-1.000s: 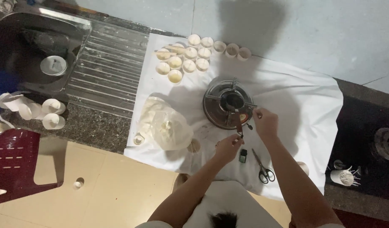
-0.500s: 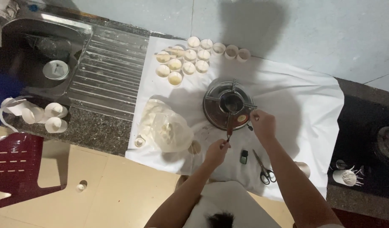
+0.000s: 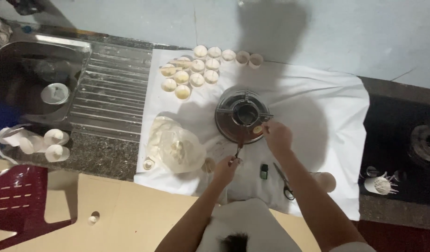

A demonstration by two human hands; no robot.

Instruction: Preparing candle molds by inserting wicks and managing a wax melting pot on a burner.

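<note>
A round metal burner (image 3: 226, 128) stands on a white cloth (image 3: 327, 112), with a small dark pot (image 3: 246, 113) on its grate. The pot's brown handle (image 3: 240, 141) points toward me. My left hand (image 3: 225, 169) is closed on the near end of that handle. My right hand (image 3: 277, 135) rests at the burner's front right edge, fingers pinched at its knob. A small dark bottle (image 3: 264, 171) and black-handled scissors (image 3: 285, 183) lie on the cloth just in front of my hands.
Several small cream-filled cups (image 3: 190, 74) sit at the cloth's far side. A clear bag of pale flakes (image 3: 175, 147) lies left of the burner. A steel sink (image 3: 35, 77) and drainboard are at left, white cups (image 3: 54, 143) on the counter edge, a dark stovetop (image 3: 406, 144) at right.
My left hand slid left and nearer along the pot handle, swinging the handle with it. My right hand stayed at the burner's front edge. The camera view shifted slightly.
</note>
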